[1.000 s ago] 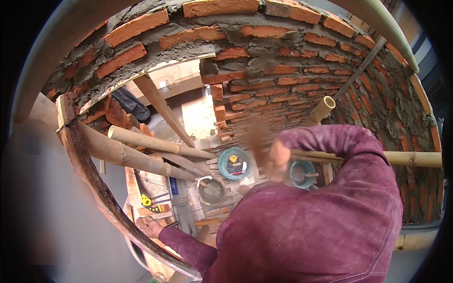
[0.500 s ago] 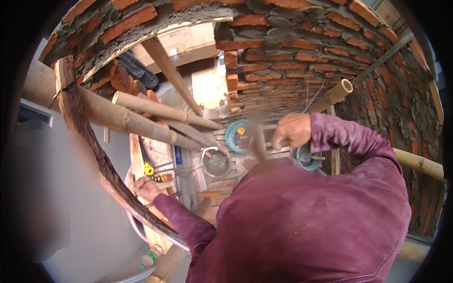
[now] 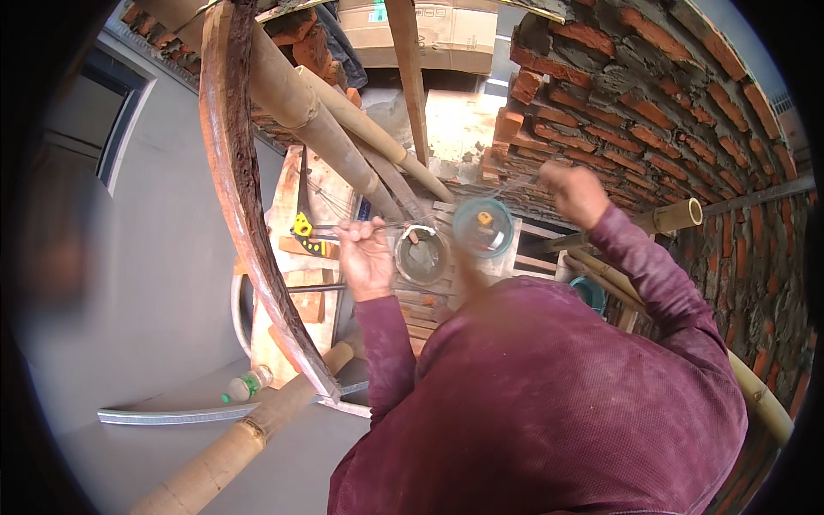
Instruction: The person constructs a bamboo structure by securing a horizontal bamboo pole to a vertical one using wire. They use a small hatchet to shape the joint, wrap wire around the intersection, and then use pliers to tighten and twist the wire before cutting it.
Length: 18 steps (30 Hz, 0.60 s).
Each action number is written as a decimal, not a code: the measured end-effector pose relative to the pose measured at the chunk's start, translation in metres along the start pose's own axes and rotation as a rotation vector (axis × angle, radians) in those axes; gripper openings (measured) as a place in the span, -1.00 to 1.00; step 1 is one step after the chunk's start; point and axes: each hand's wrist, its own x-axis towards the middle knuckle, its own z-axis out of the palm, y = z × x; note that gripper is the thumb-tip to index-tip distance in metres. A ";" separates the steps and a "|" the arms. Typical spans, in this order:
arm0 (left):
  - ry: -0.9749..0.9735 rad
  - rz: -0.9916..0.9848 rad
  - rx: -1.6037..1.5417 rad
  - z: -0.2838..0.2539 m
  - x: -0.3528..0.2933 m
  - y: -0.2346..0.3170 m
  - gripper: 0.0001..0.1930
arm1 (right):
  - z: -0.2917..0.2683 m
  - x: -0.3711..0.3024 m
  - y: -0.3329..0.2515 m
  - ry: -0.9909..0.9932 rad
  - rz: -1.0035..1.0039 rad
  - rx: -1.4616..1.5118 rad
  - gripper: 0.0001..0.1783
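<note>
A grey wall point(image 3: 129, 283) fills the left side, with a window frame point(image 3: 120, 129) high on it. Below lie a metal straightedge point(image 3: 172, 416) and a clear bottle point(image 3: 249, 384) with a green cap, beside a bamboo pole point(image 3: 232, 446) that runs up from the lower edge. A curved, weathered plank point(image 3: 245, 215) arcs from the top down to the pole. Past it, thick bamboo poles point(image 3: 326, 120) slant across a wooden platform point(image 3: 283, 283) far below, where a yellow-handled tool point(image 3: 302, 227) lies.

The left hand point(image 3: 365, 253) is closed in a fist, pinching a thin string point(image 3: 403, 225) that runs rightward from it. Just right of the hand, lower down, sits a grey bucket point(image 3: 421, 255) with mortar, and next to it a teal bucket point(image 3: 483, 226) with an orange thing inside. Both stand on stacked boards, well below the hands.

The right hand point(image 3: 573, 193) is raised near the brick wall point(image 3: 687, 112), blurred; its fingers seem curled, and I cannot tell for sure whether it grips the string, though the line leads toward it. The brick wall curves over the right side, rough with grey mortar. A bamboo pole point(image 3: 678, 215) juts out of it just right of the hand.
</note>
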 end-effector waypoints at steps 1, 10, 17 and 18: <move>-0.040 0.027 -0.011 0.014 0.003 0.005 -0.77 | 0.008 0.001 0.000 -0.234 0.042 -0.280 -0.84; -0.110 0.039 -0.316 0.002 -0.009 0.002 -0.83 | 0.037 0.028 0.033 0.259 -0.295 0.123 -0.85; 0.292 0.144 0.130 0.018 -0.017 -0.004 -0.54 | 0.056 -0.005 0.013 0.232 -0.381 -0.215 -0.78; 0.236 0.132 0.183 0.012 -0.028 -0.007 -0.47 | 0.054 0.001 0.008 0.121 -0.410 -0.272 -0.80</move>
